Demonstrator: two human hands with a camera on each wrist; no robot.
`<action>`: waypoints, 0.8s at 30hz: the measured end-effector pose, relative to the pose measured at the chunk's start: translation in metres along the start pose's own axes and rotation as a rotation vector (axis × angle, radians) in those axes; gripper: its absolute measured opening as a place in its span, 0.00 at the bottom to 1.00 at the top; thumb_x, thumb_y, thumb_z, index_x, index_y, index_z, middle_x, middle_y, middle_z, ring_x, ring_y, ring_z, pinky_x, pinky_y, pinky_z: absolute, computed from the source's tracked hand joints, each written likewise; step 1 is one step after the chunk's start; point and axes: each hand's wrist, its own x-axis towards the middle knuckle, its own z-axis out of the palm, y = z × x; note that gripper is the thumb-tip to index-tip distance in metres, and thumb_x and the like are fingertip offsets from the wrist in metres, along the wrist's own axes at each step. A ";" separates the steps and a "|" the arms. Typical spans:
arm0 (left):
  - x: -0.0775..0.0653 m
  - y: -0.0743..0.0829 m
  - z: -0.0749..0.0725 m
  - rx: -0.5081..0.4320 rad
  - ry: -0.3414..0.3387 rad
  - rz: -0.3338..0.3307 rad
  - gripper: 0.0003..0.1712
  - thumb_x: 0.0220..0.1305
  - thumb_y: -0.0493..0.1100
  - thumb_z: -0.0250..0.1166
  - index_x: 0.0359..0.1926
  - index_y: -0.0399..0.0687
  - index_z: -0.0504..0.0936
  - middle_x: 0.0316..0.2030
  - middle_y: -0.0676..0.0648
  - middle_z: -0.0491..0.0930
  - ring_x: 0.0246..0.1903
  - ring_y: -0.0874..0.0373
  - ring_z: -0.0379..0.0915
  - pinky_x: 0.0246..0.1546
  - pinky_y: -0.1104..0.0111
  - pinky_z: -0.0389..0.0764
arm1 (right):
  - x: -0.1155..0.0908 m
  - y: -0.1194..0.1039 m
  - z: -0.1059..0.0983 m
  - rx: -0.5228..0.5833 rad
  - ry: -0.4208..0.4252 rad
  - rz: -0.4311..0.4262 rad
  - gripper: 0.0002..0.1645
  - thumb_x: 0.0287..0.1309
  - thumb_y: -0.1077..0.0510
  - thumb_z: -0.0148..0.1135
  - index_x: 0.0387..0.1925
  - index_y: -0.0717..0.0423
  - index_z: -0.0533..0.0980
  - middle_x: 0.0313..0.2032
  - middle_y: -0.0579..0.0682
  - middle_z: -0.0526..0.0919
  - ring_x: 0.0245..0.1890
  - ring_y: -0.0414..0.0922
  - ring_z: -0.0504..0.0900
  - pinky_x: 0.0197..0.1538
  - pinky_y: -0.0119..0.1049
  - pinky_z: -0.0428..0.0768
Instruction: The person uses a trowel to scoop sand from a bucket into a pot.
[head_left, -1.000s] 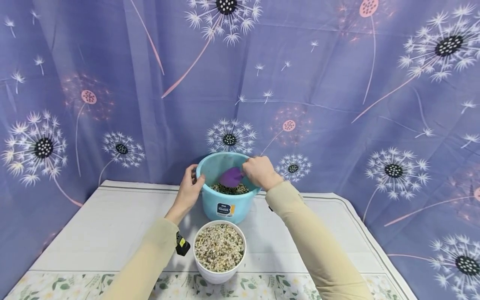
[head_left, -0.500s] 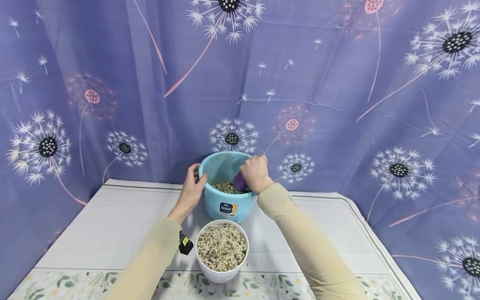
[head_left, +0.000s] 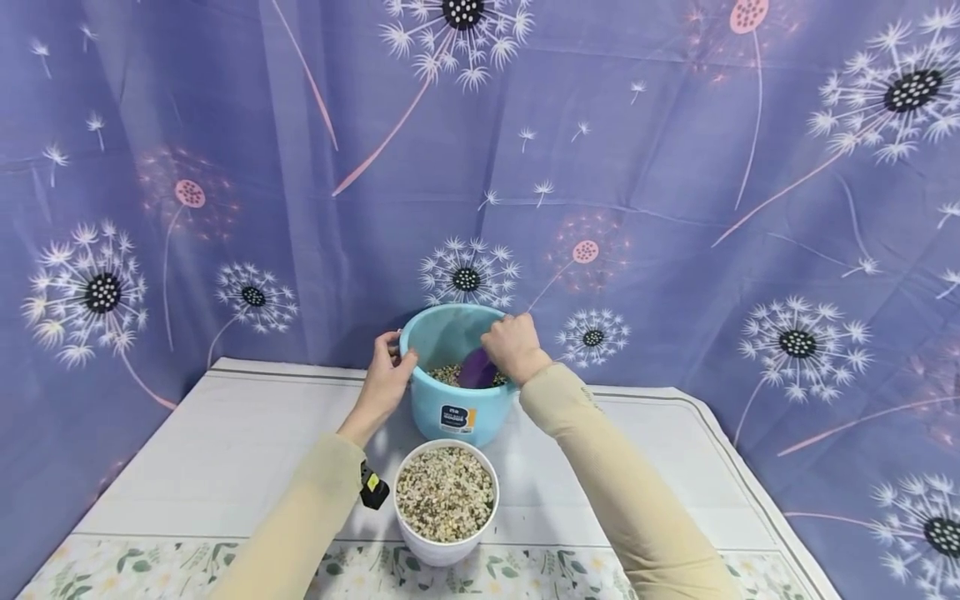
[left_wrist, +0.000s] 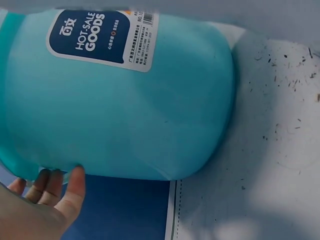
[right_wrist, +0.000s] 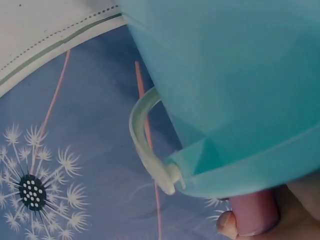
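Observation:
A light blue bucket (head_left: 457, 414) stands upright at the back of the table, with a speckled granular mix (head_left: 446, 375) low inside it. My left hand (head_left: 384, 385) grips the bucket's left rim, its fingers (left_wrist: 76, 190) at the outer wall and the thumb over the edge. My right hand (head_left: 513, 343) is curled round the handle (right_wrist: 255, 214) of a purple scoop (head_left: 477, 369), whose blade dips into the mix on the right side; its tip is hidden. In front of the bucket sits a white pot (head_left: 435, 552), filled near the rim with pale granules (head_left: 444, 493).
A pale bail handle (right_wrist: 145, 142) hangs at the bucket's side. Dark crumbs (left_wrist: 295, 82) lie scattered on the white tablecloth (head_left: 292, 450). Behind the bucket hangs a purple-blue dandelion curtain (head_left: 375, 250).
The purple scoop has swung from the middle of the bucket to its right side and down into the mix. My left hand stays on the rim; the white pot has not moved.

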 end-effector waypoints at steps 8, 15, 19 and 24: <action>0.001 0.002 0.004 0.030 0.022 -0.035 0.30 0.70 0.44 0.56 0.66 0.39 0.57 0.53 0.35 0.71 0.51 0.46 0.70 0.48 0.59 0.73 | 0.001 0.002 0.006 -0.027 0.048 -0.086 0.15 0.60 0.62 0.58 0.21 0.45 0.82 0.26 0.44 0.84 0.26 0.45 0.80 0.29 0.42 0.82; 0.001 0.007 -0.001 0.073 -0.009 -0.098 0.29 0.68 0.45 0.56 0.63 0.36 0.59 0.51 0.36 0.71 0.46 0.47 0.72 0.44 0.60 0.80 | -0.011 0.006 -0.010 0.027 -0.003 -0.160 0.12 0.57 0.60 0.61 0.19 0.48 0.78 0.25 0.47 0.83 0.26 0.45 0.82 0.30 0.45 0.84; 0.004 0.014 -0.010 0.150 -0.073 -0.142 0.26 0.66 0.48 0.55 0.58 0.37 0.64 0.49 0.39 0.70 0.46 0.48 0.70 0.44 0.58 0.80 | -0.016 0.010 -0.016 0.113 -0.037 -0.183 0.12 0.56 0.51 0.69 0.20 0.46 0.78 0.26 0.47 0.83 0.27 0.46 0.81 0.31 0.46 0.83; 0.008 0.014 -0.015 0.181 -0.141 -0.139 0.21 0.66 0.50 0.54 0.52 0.40 0.67 0.47 0.40 0.70 0.45 0.48 0.70 0.45 0.55 0.80 | -0.020 0.018 -0.014 0.261 -0.099 -0.183 0.13 0.55 0.42 0.70 0.23 0.43 0.82 0.24 0.43 0.81 0.25 0.43 0.78 0.32 0.44 0.81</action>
